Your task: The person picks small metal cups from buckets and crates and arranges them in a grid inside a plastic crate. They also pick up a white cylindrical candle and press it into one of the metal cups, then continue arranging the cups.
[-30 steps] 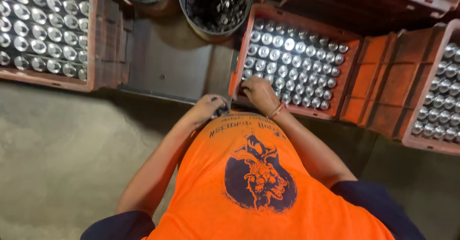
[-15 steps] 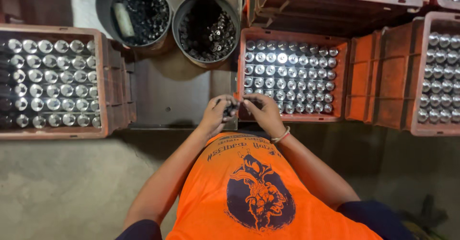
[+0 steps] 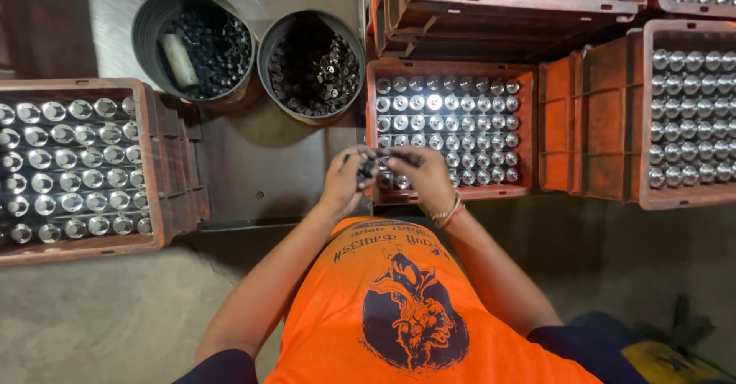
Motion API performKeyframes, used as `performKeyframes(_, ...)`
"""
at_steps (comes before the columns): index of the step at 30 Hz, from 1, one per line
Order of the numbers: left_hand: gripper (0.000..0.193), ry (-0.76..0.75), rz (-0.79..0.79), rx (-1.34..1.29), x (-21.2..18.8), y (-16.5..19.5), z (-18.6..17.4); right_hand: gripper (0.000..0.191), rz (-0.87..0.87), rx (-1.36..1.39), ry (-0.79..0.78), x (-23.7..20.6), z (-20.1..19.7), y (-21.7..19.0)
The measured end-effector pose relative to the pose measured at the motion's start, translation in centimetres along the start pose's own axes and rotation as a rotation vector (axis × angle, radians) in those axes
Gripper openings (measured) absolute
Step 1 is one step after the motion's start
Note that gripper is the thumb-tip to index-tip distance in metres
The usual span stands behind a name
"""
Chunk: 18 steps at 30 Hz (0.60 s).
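Two hands meet in front of the chest, over the near edge of the middle crate [image 3: 373, 116]. Left hand [image 3: 345, 181] and right hand [image 3: 422, 175] both pinch one small dark part [image 3: 368, 171] between them; fingers curled narrow around it from either side. Part is too small and shadowed to tell its exact shape. Right wrist carries a thin bracelet [image 3: 447, 215].

Middle crate is orange-red plastic, packed with upright shiny metal cylinders [image 3: 448, 119] in tight rows, tops facing up. The held part sits just above that crate's near-left corner, apart from the rows.

Left crate [image 3: 165, 192], same kind, is also full of shiny cylinders, well apart from the hands. Right crate [image 3: 606, 123] holds more of the same, with an unfilled section on its left side. Another crate [image 3: 506, 4] is stacked behind the middle one, cylinder tops showing along its far edge.

Two round dark buckets stand on the bench [image 3: 261, 162] behind the hands: left bucket [image 3: 149, 24] holds small dark pieces plus a pale cylinder lying on top; right bucket [image 3: 268, 47] holds dark pieces with some metallic glints.

Person wears an orange shirt [image 3: 399, 307] with a dark print. Concrete floor [image 3: 92, 315] below.
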State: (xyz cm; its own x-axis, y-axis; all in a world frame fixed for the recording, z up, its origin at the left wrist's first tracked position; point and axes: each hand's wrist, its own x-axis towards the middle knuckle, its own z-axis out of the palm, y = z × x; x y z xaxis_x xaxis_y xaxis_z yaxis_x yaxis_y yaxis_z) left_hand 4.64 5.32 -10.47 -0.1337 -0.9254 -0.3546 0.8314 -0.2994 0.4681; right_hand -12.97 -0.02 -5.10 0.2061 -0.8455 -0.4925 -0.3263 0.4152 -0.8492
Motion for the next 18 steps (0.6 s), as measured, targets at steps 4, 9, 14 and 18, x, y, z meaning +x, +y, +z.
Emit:
performKeyframes(4,0.014,0.154,-0.065,-0.005,-0.4,0.9,-0.4,0.019,-0.482,-0.673,0.278,6.2,-2.5,-3.7)
performKeyframes(9,0.020,0.176,-0.209,0.257,-2.3,-0.4,-0.9,0.019,-0.899,-0.735,0.131,12.5,-2.8,-7.0)
performKeyframes(14,0.033,0.143,-0.262,0.393,-3.0,-2.7,-1.4,0.008,-0.837,-1.083,-0.041,14.3,-2.6,-7.6)
performKeyframes(18,0.041,0.182,-0.216,0.529,-2.4,-2.8,-1.4,0.013,-0.916,-1.161,-0.078,15.5,-2.0,-8.0)
